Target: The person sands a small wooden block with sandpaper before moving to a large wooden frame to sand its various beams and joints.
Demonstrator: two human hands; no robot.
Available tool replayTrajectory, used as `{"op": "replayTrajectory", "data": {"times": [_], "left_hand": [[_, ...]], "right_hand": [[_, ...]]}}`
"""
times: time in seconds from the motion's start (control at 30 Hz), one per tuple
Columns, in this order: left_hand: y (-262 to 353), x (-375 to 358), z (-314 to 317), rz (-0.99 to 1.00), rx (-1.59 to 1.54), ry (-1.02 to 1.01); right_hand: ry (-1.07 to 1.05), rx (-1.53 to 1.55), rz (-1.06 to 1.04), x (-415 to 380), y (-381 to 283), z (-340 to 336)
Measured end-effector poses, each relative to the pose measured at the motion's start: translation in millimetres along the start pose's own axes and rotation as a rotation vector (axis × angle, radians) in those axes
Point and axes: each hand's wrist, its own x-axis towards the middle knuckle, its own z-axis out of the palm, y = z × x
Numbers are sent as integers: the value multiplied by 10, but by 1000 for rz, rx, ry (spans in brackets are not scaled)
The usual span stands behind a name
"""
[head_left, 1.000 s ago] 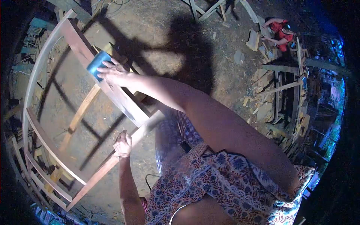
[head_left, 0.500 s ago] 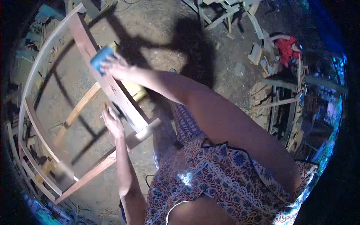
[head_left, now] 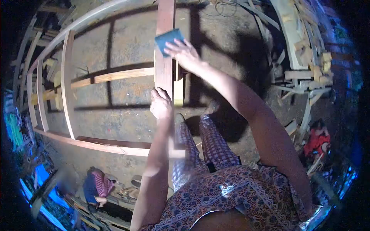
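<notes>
My right hand [head_left: 183, 54] lies with its fingers over a blue sheet of sandpaper [head_left: 165, 38], pressing it against the face of a wooden board [head_left: 165, 73]. The board is one long member of a wooden frame [head_left: 111, 148] and runs from the top of the view down toward me. Lower down, my left hand [head_left: 161, 104] is closed on the same board, its fingers curled at the left edge. Part of the board is hidden behind my left hand and forearm.
Slats [head_left: 67, 82] and a lighter crosspiece [head_left: 115, 75] extend on the left. Wood scraps [head_left: 300, 75] pile up at the right. A person in red [head_left: 318, 142] is at the right edge; another person in a striped top [head_left: 102, 183] is at lower left.
The view has swung, so the board now stands nearly upright in it. My right hand and the sandpaper remain on the board. My left hand has come onto the board's edge.
</notes>
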Motion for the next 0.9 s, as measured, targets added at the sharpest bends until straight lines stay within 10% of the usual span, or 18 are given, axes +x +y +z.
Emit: {"op": "replayTrajectory", "data": {"times": [0.17,0.43,0.67,0.73,0.77,0.9], "left_hand": [[26,8,-6,-80,55,-88],[-12,62,41,-136,181,-89],[-132,101,70,-80,173,-22],[-124,99,-28,-183,171,-111],[-73,78,-84,-154,117,-41],[-154,88,-71,-14,176,86]], "right_hand": [[98,97,75,722,487,-68],[49,-30,-523,570,566,61],[222,-131,219,2400,1926,89],[-267,4,351,2464,1690,-261],[77,59,462,2569,1735,200],[-63,178,319,1996,1511,-76]]}}
